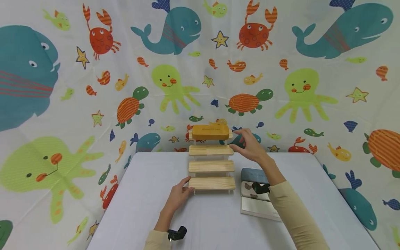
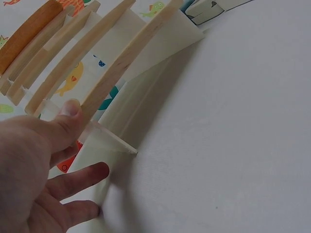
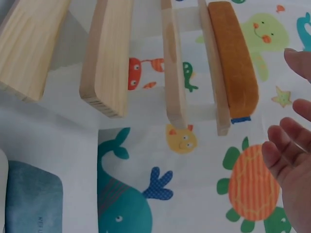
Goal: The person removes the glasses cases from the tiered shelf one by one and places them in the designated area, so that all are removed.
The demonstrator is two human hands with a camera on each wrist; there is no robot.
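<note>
A stepped wooden display rack [image 1: 211, 167] with pale side supports stands on the table, its several slats rising toward the back. On the top slat lies a mustard-yellow, hard-looking case [image 1: 210, 132] with small lettering on its front. My left hand [image 1: 177, 198] pinches the left end of the lowest slat [image 2: 116, 68], thumb over the wood, while its other fingers [image 2: 80, 180] spread below. To the right of the top slat, my right hand [image 1: 250, 147] holds nothing; its fingers are relaxed and apart from the yellow case in the right wrist view.
Right of the rack lie a blue case [image 1: 253, 175], a white case with brown patches [image 1: 248, 189] and a white box [image 1: 259, 208], partly under my right forearm. A white cloth [image 1: 131, 194] covers the table. Behind hangs a sea-animal curtain [image 1: 200, 80].
</note>
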